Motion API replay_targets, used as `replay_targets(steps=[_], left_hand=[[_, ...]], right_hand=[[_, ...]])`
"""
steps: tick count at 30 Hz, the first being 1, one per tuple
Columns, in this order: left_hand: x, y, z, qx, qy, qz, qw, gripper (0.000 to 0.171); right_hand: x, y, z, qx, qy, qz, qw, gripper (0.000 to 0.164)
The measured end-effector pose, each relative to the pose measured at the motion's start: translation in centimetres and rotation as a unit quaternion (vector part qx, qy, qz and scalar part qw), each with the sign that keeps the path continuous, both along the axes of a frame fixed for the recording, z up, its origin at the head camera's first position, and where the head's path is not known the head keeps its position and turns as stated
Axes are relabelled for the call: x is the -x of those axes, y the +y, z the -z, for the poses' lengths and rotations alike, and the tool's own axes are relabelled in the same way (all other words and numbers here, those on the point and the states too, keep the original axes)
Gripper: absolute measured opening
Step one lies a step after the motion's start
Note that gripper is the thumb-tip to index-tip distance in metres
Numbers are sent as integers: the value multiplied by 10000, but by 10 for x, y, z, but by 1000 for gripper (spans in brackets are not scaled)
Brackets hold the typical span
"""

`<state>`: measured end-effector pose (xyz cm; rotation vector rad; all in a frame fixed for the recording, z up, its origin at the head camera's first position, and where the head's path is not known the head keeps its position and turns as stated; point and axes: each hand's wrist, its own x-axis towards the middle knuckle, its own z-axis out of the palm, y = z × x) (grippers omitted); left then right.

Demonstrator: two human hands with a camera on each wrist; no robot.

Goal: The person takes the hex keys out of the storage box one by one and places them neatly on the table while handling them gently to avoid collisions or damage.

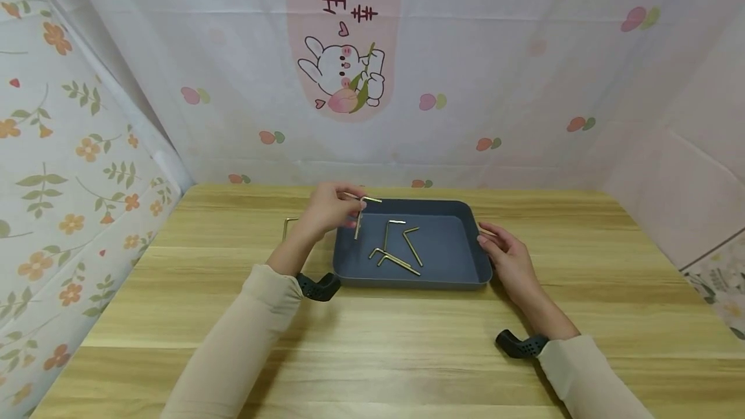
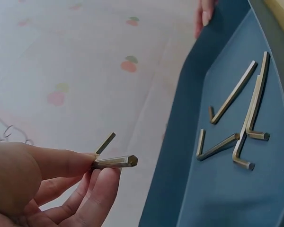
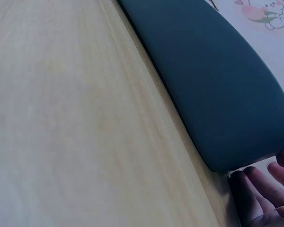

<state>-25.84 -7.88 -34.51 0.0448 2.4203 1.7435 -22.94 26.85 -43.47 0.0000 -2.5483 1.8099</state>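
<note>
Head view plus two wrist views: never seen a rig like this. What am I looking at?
No robot, just a person's two bare hands. The head picture comes from a camera on the head, looking forward and down; each of the others comes from a camera on that wrist.

On the table is a tray with four hex keys inside. Another key lies left of it, partly hidden by the left arm.

The left hand pinches an L-shaped key. The right hand is at the tray's right end; whether it grips anything is unclear.
</note>
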Motion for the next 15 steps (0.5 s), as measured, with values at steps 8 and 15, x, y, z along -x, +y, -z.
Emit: replay_targets(steps=[8,15], left_hand=[[-13,-22,3,-324,226,-232,9989,29],[-15,-40,6,-420,208,-446,9979,33]], right_hand=[[1,1,0,17,-11,-46,10000,52],[1,2,1,39,-41,1,10000,52]])
